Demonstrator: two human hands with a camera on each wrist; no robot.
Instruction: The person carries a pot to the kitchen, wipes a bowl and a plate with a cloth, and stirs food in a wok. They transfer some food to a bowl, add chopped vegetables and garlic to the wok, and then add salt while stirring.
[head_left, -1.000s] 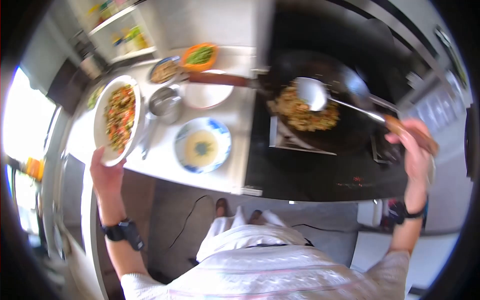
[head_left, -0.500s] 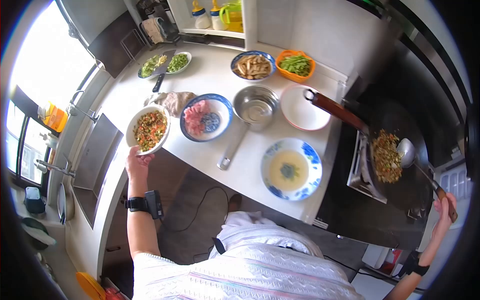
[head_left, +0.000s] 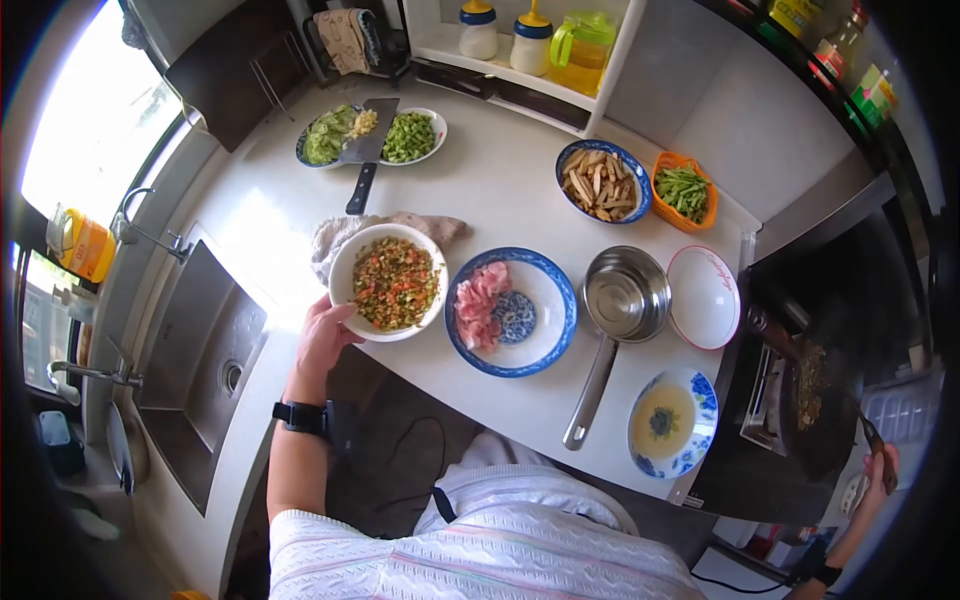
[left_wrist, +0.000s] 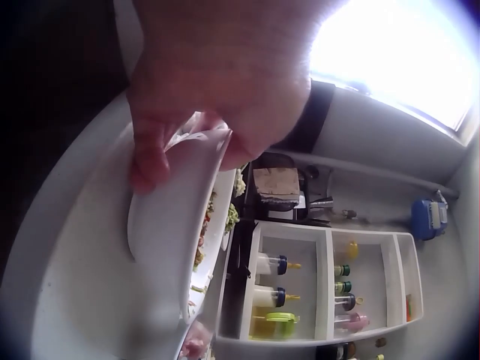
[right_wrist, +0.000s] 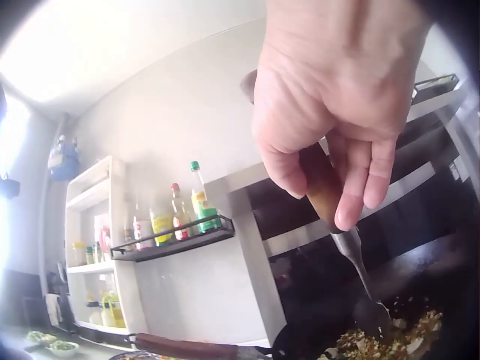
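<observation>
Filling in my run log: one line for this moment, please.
left hand: holds white bowl | right hand: grips ladle in wok

Bowl of chopped mix (head_left: 388, 282) sits on the counter (head_left: 500, 190) near its front edge, beside the sink (head_left: 200, 350); right of it the meat plate (head_left: 512, 312), then the saucepan (head_left: 625, 296); cleaver (head_left: 366, 150) lies behind, across two plates; wok (head_left: 815, 400) on the stove, far right.
</observation>
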